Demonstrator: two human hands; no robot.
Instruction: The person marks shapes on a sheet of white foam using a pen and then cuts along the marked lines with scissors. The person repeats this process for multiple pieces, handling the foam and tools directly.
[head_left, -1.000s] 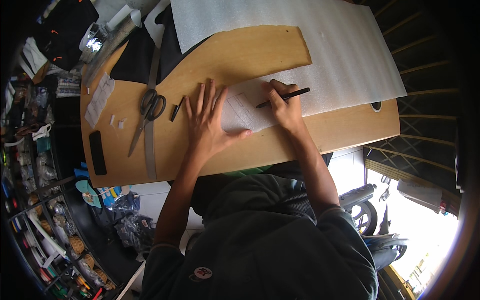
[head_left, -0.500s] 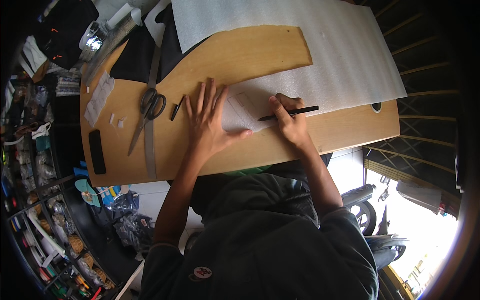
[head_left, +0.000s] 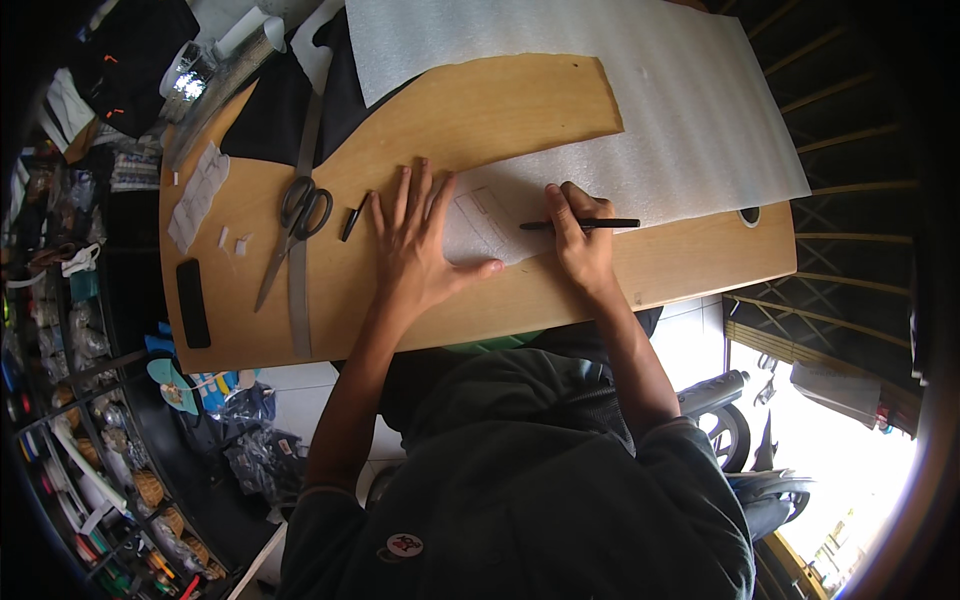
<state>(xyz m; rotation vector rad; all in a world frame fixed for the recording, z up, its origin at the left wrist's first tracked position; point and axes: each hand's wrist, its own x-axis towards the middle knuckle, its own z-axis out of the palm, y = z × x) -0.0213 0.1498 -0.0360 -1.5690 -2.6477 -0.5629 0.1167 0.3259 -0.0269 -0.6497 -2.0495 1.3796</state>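
Note:
A large white foam sheet point(head_left: 700, 120) lies over the far right of the wooden table, with a narrow end reaching toward me. Thin pencil-like lines of a drawn outline point(head_left: 477, 212) show on that end. My left hand point(head_left: 415, 240) lies flat with fingers spread, its thumb on the sheet's near edge. In my right hand point(head_left: 583, 235) is a black pen point(head_left: 620, 223), held nearly level, its tip at the right of the drawn lines; whether it touches the foam I cannot tell. A small black pen cap point(head_left: 353, 218) rests left of my left hand.
Black-handled scissors point(head_left: 300, 215) lie on a long metal ruler point(head_left: 301, 290) at the left. Beyond are black fabric point(head_left: 268, 115), a crumpled paper strip point(head_left: 199, 197) and a black flat bar point(head_left: 194, 304). The table's front edge point(head_left: 440, 340) runs close to my body.
The pen has tilted to nearly level, and its tip has moved slightly up and away from the drawn lines. My left hand has stayed in place.

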